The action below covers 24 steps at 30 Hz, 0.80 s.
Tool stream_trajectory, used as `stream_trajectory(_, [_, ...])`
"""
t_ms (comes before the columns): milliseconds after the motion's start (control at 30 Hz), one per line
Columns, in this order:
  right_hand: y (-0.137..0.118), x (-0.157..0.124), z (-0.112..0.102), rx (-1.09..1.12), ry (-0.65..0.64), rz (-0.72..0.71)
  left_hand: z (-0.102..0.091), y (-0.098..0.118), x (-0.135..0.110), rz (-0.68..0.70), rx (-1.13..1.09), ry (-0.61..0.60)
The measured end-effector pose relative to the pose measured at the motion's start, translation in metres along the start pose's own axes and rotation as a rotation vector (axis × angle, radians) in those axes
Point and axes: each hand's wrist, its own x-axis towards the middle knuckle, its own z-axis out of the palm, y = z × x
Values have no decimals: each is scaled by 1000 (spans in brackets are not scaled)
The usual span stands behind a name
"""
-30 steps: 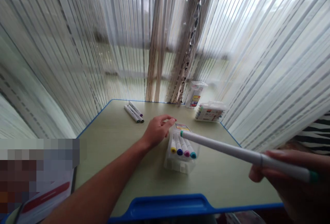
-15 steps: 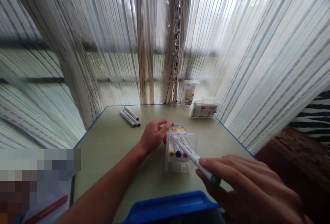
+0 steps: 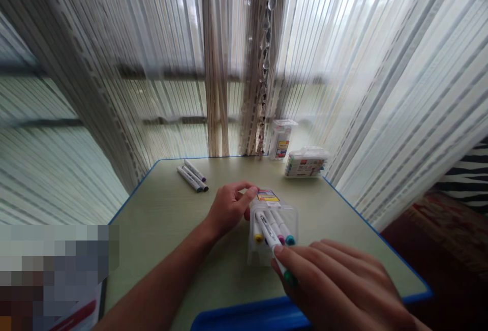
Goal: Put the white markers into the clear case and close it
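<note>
A clear plastic marker case (image 3: 253, 257) lies on the table with its opening towards me. Yellow, pink and teal ends of white markers show inside it, and a blue one is partly covered. My left hand (image 3: 232, 204) grips the case at its far left side, thumb on top near the yellow label. Between the thumb and fingers of my right hand (image 3: 335, 280) is a white marker with a green end (image 3: 271, 232). Its far tip reaches into the mouth of the case, above the other markers, while the green end points at me.
Three white markers (image 3: 192, 176) lie at the table's back left. An upright clear case (image 3: 281, 140) and a filled marker case (image 3: 306, 163) stand at the back right. A blue tray (image 3: 244, 316) borders the near edge, and striped curtains (image 3: 163, 41) hang behind.
My right hand has moved left and brought the green-ended marker to the case opening, steeper than before. The teal marker end now shows. My left hand stays on the case.
</note>
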Motion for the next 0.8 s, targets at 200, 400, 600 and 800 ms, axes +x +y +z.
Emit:
stream_trajectory(200, [-1,7,5,38,-83,56,1,-2,1,-3,-16,-26])
stream_trajectory(400, [-2,10,10,15,-169,89,1,-3,1,-16,-16,-39])
stream_trajectory(600, [1,3,21,14,-219,145,0,-3,1,-5,-6,-43])
stream_trajectory(800, [3,4,26,19,-289,197,-1,-3,1,13,0,-43])
